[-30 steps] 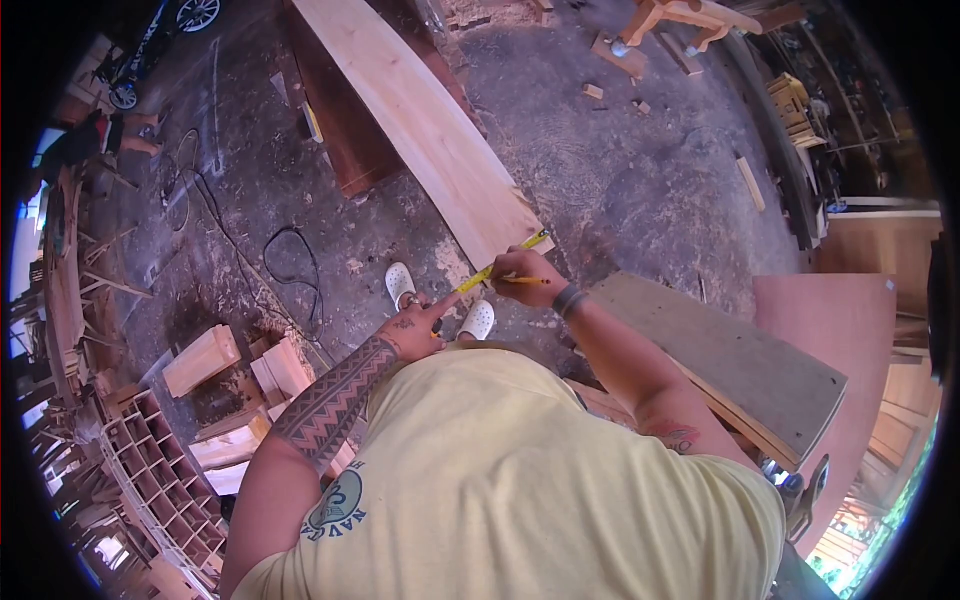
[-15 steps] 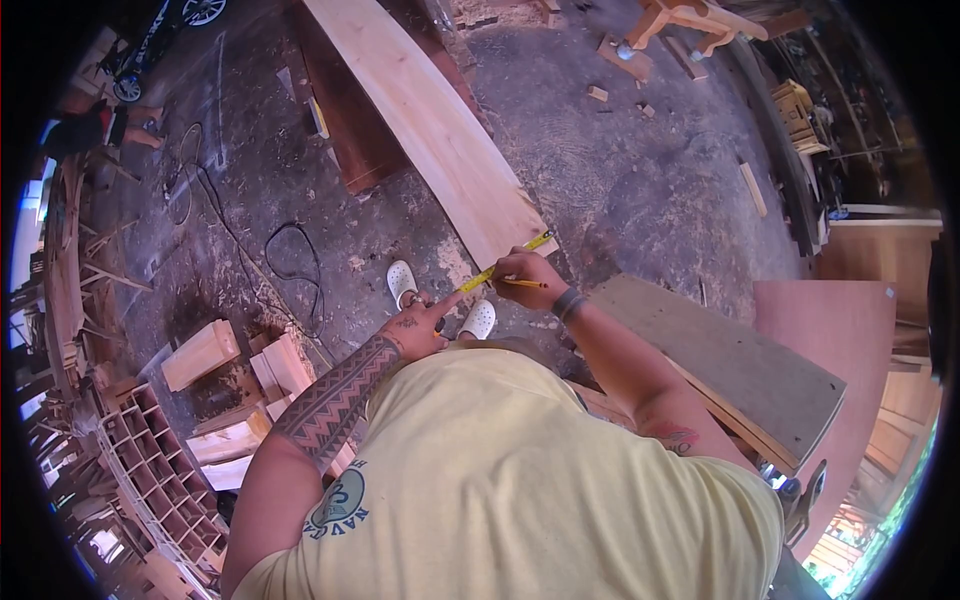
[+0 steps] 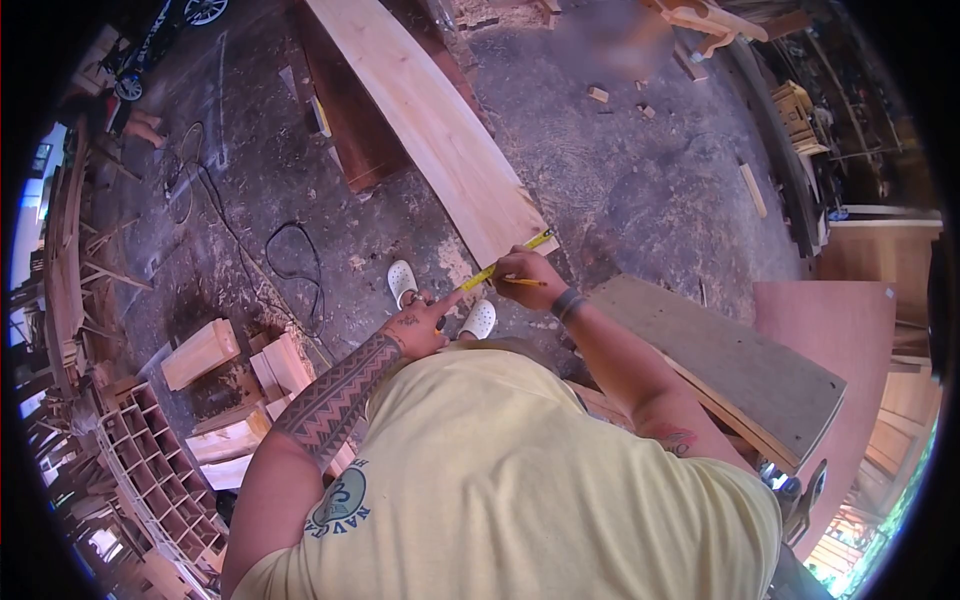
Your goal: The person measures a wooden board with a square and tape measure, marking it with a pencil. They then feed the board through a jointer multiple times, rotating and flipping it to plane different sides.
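Observation:
A long pale wooden plank (image 3: 430, 130) runs from the top of the view down to its near end in front of me. A yellow tape measure (image 3: 500, 265) lies stretched across that near end. My left hand (image 3: 418, 325) pins the tape's lower end with an outstretched finger. My right hand (image 3: 527, 275) rests on the plank's end, fingers closed around a yellow pencil (image 3: 523, 282) whose tip points left toward the tape. My white shoes (image 3: 400, 283) show below the plank.
A grey board (image 3: 740, 365) lies on a stack at right beside a reddish panel (image 3: 835, 340). Wood blocks (image 3: 200, 357) and a slotted wooden frame (image 3: 150, 460) crowd the left. A black cable (image 3: 290, 265) loops over the sawdust-covered floor. Dark boards (image 3: 350, 130) lie beside the plank.
Both hands hold nearly the same position on the tape and plank. The view has shifted slightly.

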{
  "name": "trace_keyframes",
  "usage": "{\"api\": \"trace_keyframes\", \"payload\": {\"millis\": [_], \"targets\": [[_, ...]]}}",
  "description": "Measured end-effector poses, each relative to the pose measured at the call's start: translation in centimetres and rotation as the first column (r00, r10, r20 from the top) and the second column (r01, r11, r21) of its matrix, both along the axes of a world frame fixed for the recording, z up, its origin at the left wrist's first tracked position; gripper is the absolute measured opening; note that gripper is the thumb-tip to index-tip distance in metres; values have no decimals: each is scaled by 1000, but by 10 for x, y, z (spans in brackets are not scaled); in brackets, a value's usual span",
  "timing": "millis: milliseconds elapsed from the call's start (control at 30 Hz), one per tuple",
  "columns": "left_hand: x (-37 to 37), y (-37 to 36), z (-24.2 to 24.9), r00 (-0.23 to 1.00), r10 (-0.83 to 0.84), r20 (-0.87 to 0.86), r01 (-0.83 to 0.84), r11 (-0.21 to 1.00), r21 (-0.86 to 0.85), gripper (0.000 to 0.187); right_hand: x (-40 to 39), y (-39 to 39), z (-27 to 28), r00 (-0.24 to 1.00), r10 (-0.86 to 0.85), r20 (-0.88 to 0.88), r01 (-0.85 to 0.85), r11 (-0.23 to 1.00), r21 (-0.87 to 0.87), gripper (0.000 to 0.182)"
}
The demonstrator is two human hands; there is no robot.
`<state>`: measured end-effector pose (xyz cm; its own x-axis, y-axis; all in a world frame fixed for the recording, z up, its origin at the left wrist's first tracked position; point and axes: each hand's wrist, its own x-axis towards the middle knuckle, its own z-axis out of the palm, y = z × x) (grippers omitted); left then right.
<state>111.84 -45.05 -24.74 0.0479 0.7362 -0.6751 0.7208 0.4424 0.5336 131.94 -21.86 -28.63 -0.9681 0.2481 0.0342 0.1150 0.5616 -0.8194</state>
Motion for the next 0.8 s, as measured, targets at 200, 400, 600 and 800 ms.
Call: {"api": "trace_keyframes", "payload": {"millis": [200,400,600,800], "targets": [[0,1,2,1000,-3,-12,3,1000,-2,105,1,2,-3,1000,-15,24,17,998,-58,7],[2,-1,1,1000,2,-15,-2,1000,8,104,1,-2,-5,1000,-25,-7,25,1000,-17,8],[0,-3,-3,1000,4,0,-4,1000,11,104,-7,2,-2,997,67,28,-71,988,138,7],[-8,2,-4,999,-6,43,4,1000,26,103,4,23,24,952,-298,72,292,806,-516,8]]}}
